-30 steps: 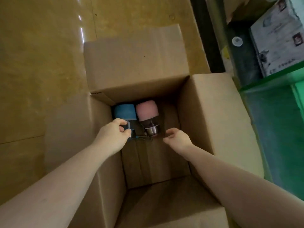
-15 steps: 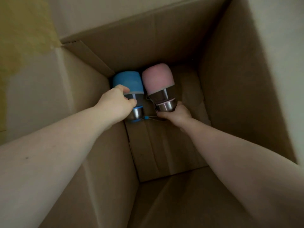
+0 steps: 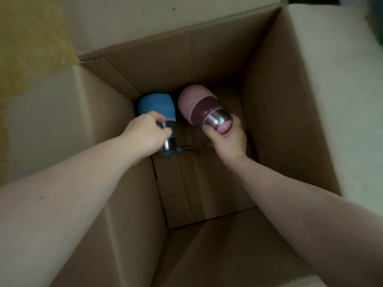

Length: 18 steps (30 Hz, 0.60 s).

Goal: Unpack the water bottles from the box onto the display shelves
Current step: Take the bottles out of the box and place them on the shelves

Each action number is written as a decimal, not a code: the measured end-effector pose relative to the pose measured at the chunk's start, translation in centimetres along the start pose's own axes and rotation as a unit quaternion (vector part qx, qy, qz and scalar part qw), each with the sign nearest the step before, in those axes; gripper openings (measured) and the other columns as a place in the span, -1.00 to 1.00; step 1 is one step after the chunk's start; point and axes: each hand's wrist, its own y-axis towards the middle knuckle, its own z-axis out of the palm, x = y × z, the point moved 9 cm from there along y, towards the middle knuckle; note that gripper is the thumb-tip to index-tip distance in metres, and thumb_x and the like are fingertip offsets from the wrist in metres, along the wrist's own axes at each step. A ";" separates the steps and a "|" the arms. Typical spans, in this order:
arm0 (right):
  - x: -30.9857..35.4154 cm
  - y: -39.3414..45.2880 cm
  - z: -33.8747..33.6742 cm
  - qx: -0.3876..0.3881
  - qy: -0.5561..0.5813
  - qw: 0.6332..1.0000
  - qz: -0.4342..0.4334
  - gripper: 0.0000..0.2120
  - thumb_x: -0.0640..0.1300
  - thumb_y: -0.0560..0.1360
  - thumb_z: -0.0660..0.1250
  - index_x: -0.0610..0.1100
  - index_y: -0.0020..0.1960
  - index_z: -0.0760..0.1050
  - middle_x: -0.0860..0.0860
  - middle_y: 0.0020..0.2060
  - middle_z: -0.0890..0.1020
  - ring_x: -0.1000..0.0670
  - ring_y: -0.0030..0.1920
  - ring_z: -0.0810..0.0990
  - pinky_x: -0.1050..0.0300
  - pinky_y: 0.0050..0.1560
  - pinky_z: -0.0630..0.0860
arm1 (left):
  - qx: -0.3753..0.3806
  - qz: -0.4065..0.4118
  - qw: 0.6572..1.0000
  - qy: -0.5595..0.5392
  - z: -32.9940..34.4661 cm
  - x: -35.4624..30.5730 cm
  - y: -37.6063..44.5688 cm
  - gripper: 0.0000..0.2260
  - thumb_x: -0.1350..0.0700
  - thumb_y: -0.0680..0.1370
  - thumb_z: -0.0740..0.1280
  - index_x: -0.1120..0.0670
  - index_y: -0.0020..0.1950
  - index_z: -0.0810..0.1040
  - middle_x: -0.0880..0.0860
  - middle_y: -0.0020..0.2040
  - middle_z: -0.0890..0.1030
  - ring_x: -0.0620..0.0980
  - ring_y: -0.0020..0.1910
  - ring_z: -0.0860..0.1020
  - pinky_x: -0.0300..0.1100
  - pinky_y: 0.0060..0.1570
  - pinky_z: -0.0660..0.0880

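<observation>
The step in hand is the pick-up: both arms reach deep into the cardboard box, and each hand has a bottle at the far end of its floor, around twelve o'clock in the head view. The left hand curls its grip round the neck of the blue bottle, which appears to lie on the box floor close to the ten o'clock corner, its wrist strap trailing toward three o'clock. The right hand clenches the steel cap end of the pink bottle, which is tilted and seems raised off the floor, just beside the blue one. Judging from this, the next move calls for lifting both bottles straight up, clear of the tall walls and flaps, then carrying them to the display shelves, which are not in view. No brand, label or writing can be read on bottles or box.
</observation>
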 end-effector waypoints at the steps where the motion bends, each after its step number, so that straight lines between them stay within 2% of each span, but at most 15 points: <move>1: 1.0 -0.4 -0.8 -0.008 -0.021 1.000 -0.014 -0.27 0.04 0.36 0.45 -0.06 0.43 0.22 -0.04 0.25 0.44 -0.04 0.19 0.48 0.14 0.08 0.45 | 0.002 0.003 1.000 0.007 -0.1 -0.2 -0.4 -0.63 0.08 0.56 0.27 0.06 0.36 0.39 0.07 0.22 0.53 0.05 0.21 0.47 -0.23 0.08 0.32; 5: 5.6 -3.5 -3.6 0.002 -0.100 0.992 -0.077 -0.28 0.03 0.37 0.46 -0.07 0.43 0.22 -0.03 0.29 0.35 -0.02 0.22 0.43 0.24 -0.01 0.38 | 0.023 0.023 0.998 0.062 -0.9 -1.4 -3.0 -0.59 0.07 0.56 0.27 0.05 0.40 0.33 0.10 0.30 0.48 0.08 0.25 0.46 -0.16 0.16 0.36; 10: 13.2 -8.7 -6.5 0.040 -0.157 0.974 -0.156 -0.34 0.05 0.33 0.47 -0.04 0.35 0.31 0.06 0.18 0.42 0.15 0.04 0.38 0.28 -0.03 0.33 | 0.001 0.066 0.993 0.096 -5.0 -4.9 -7.2 -0.47 0.06 0.52 0.32 0.04 0.45 0.24 0.11 0.35 0.38 0.11 0.25 0.45 -0.10 0.19 0.37; 13: 19.7 -11.3 -9.1 0.048 -0.151 0.968 -0.194 -0.44 0.05 0.32 0.45 0.00 0.26 0.38 0.12 0.07 0.50 0.14 0.00 0.45 0.25 -0.03 0.37 | -0.029 0.086 0.992 0.088 -9.3 -7.7 -10.2 -0.41 0.06 0.48 0.36 0.03 0.46 0.21 0.12 0.36 0.36 0.13 0.27 0.43 -0.09 0.20 0.36; 18: 30.9 -16.2 -13.4 0.067 -0.179 0.947 -0.257 -0.42 0.09 0.33 0.43 0.03 0.29 0.33 0.14 0.00 0.48 0.10 0.00 0.47 0.19 0.00 0.47 | -0.044 0.140 0.988 0.051 -16.5 -12.9 -16.7 -0.26 0.04 0.38 0.46 0.03 0.47 0.17 0.11 0.39 0.35 0.10 0.34 0.39 -0.07 0.30 0.35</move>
